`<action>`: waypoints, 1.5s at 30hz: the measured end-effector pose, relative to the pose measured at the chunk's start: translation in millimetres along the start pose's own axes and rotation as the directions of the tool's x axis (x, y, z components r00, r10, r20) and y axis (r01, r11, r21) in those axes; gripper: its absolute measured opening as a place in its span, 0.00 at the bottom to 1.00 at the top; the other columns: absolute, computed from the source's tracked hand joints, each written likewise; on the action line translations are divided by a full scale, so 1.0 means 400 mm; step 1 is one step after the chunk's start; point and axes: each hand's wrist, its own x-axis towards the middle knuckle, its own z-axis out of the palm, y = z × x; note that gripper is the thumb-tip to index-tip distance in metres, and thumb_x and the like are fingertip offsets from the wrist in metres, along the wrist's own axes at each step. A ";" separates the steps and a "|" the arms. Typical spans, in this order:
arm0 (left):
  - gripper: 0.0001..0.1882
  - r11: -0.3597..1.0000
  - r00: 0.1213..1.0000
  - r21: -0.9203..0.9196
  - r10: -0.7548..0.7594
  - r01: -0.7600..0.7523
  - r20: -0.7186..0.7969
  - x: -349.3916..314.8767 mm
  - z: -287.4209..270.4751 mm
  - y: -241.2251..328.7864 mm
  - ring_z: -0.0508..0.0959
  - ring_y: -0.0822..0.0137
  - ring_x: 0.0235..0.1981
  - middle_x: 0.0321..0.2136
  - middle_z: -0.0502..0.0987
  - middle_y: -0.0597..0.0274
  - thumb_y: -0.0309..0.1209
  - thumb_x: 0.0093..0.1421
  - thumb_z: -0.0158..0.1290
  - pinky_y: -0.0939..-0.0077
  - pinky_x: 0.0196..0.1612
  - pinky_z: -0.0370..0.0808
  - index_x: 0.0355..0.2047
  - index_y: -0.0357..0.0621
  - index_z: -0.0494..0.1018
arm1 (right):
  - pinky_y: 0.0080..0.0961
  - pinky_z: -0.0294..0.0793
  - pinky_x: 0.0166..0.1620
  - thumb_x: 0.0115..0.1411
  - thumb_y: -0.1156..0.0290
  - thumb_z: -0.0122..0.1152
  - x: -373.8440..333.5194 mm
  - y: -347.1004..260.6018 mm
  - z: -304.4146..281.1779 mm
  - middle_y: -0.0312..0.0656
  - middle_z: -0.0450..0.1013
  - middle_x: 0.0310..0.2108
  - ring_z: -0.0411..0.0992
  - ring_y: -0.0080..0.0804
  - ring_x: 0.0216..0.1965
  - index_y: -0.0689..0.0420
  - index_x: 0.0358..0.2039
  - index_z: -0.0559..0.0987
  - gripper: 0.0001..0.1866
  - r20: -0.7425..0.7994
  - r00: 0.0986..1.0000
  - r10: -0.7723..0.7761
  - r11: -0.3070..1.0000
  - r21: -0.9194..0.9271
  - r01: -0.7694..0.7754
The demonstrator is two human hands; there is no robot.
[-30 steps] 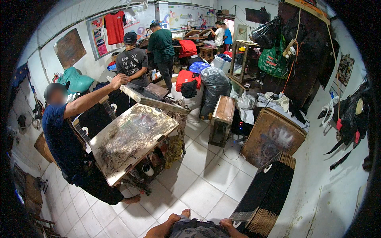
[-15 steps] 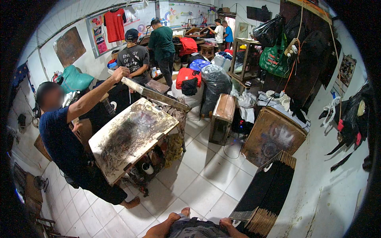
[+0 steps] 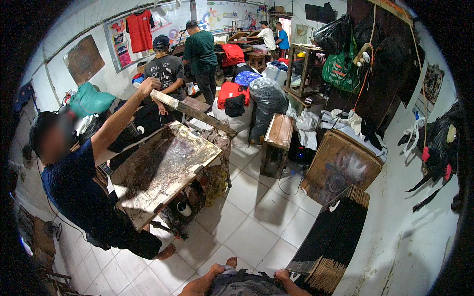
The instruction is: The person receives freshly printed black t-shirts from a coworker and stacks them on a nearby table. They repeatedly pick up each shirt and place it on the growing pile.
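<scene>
My left hand (image 3: pixel 216 270) is at the lower edge, fingers curled closed beside the dark grey cloth (image 3: pixel 247 282) over my front. On the other side of that cloth my right hand (image 3: pixel 281 276) is closed too, near the stack of black sheets (image 3: pixel 328 237). What either hand grips, if anything, is too small to make out. My bare foot (image 3: pixel 231 262) shows just beyond my left hand. To the left, a co-worker in a dark blue shirt (image 3: pixel 74 185) holds up a long narrow frame (image 3: pixel 197 111) above a stained, tilted board (image 3: pixel 165 170).
White floor tiles (image 3: pixel 237 212) spread ahead of me. A wooden box (image 3: pixel 275 143) and a leaning brown board (image 3: pixel 340 167) stand ahead right. Stuffed bags (image 3: pixel 268 98) lie farther back, near other people. A wall (image 3: pixel 400 207) runs along my right; bags hang on it.
The co-worker's head and shoulders have shifted left and nearer, and the lit patch on the stained board has changed. My hands stay nearly where they were.
</scene>
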 end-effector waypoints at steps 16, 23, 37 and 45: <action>0.22 0.939 0.962 0.207 0.262 -0.274 0.082 0.037 0.023 -0.042 0.73 0.56 0.41 0.37 0.74 0.48 0.42 0.46 0.43 0.67 0.43 0.69 0.34 0.40 0.74 | 0.38 0.65 0.20 0.49 0.65 0.52 -0.056 -0.130 0.002 0.45 0.66 0.15 0.66 0.38 0.18 0.62 0.16 0.72 0.13 0.131 0.982 -0.137 0.947 -0.275 0.168; 0.22 0.989 0.994 -0.094 -0.111 0.111 0.009 0.014 0.009 -0.009 0.73 0.55 0.42 0.38 0.74 0.52 0.44 0.46 0.43 0.69 0.43 0.69 0.33 0.42 0.75 | 0.39 0.71 0.23 0.46 0.72 0.60 -0.117 -0.166 0.023 0.53 0.71 0.22 0.71 0.45 0.22 0.70 0.29 0.72 0.14 -0.057 0.983 -0.173 0.957 0.226 0.182; 0.20 0.950 0.984 0.258 0.171 -0.176 0.041 0.069 0.009 -0.032 0.75 0.57 0.37 0.34 0.75 0.53 0.44 0.47 0.42 0.68 0.40 0.70 0.29 0.43 0.76 | 0.31 0.69 0.21 0.45 0.68 0.62 0.017 0.011 0.000 0.42 0.71 0.19 0.70 0.35 0.20 0.61 0.21 0.74 0.10 -0.088 0.893 -0.442 0.887 -0.193 0.420; 0.14 0.818 0.931 0.450 0.349 -0.358 0.106 0.006 -0.075 -0.018 0.77 0.58 0.33 0.31 0.76 0.54 0.38 0.48 0.44 0.66 0.35 0.73 0.28 0.46 0.76 | 0.31 0.71 0.22 0.41 0.63 0.57 -0.050 -0.168 0.059 0.41 0.73 0.22 0.72 0.37 0.22 0.53 0.21 0.77 0.08 -0.205 0.977 0.050 0.972 -0.215 -0.095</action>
